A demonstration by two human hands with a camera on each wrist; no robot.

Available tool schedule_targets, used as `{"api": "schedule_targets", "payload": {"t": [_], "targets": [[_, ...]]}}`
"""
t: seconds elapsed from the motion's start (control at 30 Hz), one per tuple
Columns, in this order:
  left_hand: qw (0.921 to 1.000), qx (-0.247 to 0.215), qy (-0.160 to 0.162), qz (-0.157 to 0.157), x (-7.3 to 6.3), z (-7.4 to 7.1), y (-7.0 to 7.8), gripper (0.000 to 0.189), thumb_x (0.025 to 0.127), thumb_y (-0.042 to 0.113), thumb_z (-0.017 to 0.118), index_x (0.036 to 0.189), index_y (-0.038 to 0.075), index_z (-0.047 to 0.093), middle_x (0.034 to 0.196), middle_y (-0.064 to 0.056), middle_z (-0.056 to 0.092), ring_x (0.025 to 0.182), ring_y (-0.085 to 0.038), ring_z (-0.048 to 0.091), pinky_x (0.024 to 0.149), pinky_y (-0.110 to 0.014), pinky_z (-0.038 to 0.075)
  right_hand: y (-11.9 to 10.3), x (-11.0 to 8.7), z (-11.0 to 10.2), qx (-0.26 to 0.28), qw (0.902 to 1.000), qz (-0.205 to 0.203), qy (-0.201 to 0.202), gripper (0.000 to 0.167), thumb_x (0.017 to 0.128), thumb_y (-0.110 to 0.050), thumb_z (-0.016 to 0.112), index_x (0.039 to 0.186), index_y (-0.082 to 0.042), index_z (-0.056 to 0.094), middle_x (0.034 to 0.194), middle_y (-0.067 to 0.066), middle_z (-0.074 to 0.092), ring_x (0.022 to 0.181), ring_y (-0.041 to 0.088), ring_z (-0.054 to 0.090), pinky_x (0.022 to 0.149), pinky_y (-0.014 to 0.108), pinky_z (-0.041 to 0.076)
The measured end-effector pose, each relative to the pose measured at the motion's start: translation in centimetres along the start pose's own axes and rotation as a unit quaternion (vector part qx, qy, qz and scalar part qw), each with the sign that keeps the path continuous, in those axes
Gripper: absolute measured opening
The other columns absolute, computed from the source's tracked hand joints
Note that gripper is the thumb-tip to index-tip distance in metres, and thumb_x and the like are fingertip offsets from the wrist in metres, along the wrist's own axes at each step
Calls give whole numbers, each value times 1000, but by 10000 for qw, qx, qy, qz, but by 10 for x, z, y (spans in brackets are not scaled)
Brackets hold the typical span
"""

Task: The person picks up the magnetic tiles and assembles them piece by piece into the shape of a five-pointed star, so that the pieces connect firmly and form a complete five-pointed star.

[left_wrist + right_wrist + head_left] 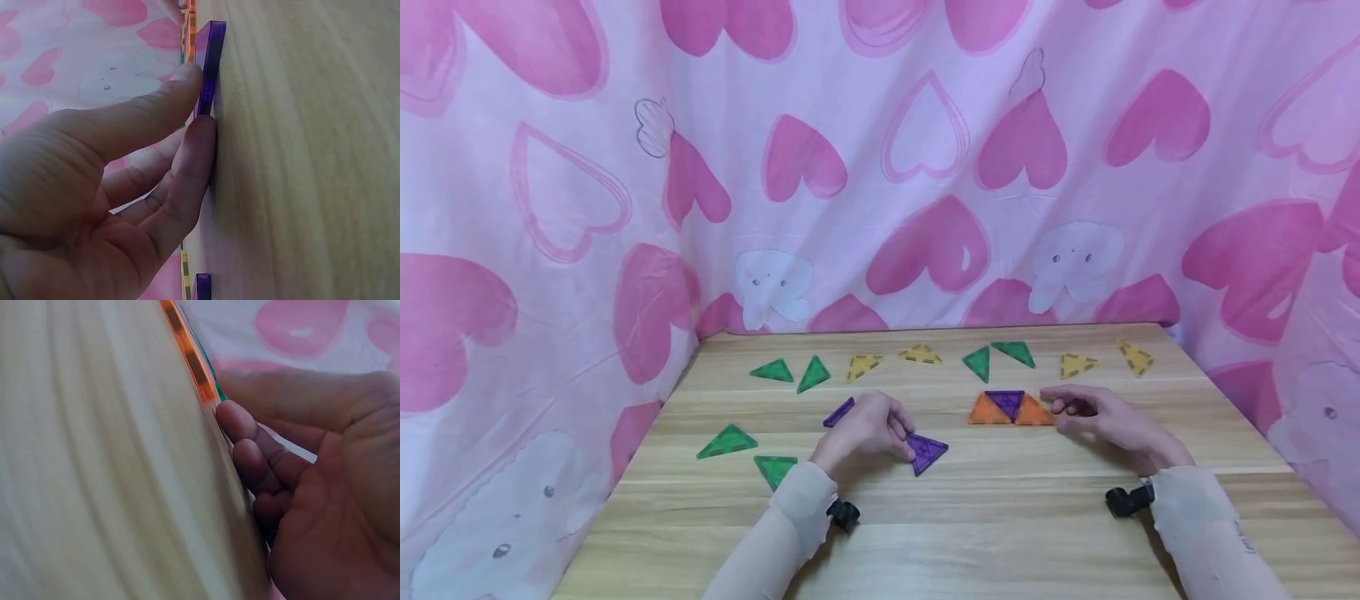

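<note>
My left hand [874,429] pinches a purple translucent triangle tile [928,452] between thumb and fingers, low over the table; the left wrist view shows this tile [211,65] edge-on. Another purple triangle [839,412] lies just behind that hand, partly covered by it. Toward the right, an orange triangle [987,411], a purple triangle [1006,402] and a second orange triangle [1033,412] lie edge to edge in a row. My right hand [1108,421] is at the row's right end, fingers loosely bent, fingertips right by the corner of the orange tile [190,356] and nothing between them.
Green triangles lie at the left [727,442], under the left sleeve's edge [775,469] and along the back [814,374]. Several yellow triangles [921,354] are also at the back of the wooden table [985,533]. A pink heart-patterned curtain [880,167] hangs behind.
</note>
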State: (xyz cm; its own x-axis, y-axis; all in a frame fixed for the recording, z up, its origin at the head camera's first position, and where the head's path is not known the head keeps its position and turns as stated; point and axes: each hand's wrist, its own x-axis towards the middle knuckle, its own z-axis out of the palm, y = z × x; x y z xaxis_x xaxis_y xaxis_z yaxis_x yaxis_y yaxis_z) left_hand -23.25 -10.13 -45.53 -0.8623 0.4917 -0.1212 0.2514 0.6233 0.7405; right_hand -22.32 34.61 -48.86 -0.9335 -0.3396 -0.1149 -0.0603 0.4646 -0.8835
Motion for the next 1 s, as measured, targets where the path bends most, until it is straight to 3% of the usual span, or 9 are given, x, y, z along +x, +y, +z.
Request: {"api": "schedule_targets", "payload": {"t": [0.3,0.57,1.0], "targets": [[9995,286,24,148,1,6,1,33,72,8,106,94,12,82,82,2,75,75,-9,68,77,-25,57,5,0,-7,-484,9988,-79,5,45,107,-21,76,152,-19,70,144,13,62,122,29,54,96,26,51],[9996,43,137,252,8,32,12,33,72,13,107,92,14,80,83,5,73,76,-7,66,74,-24,57,6,1,-6,-850,9961,-238,-7,43,108,-21,74,150,-25,71,149,8,63,126,29,56,99,26,51],[9990,-28,442,39,15,59,34,37,71,18,109,94,12,80,83,6,71,77,-6,64,73,-22,56,1,-2,-3,-719,9971,-235,55,45,108,-18,74,152,-21,70,141,11,63,120,28,55,95,26,51]]}}
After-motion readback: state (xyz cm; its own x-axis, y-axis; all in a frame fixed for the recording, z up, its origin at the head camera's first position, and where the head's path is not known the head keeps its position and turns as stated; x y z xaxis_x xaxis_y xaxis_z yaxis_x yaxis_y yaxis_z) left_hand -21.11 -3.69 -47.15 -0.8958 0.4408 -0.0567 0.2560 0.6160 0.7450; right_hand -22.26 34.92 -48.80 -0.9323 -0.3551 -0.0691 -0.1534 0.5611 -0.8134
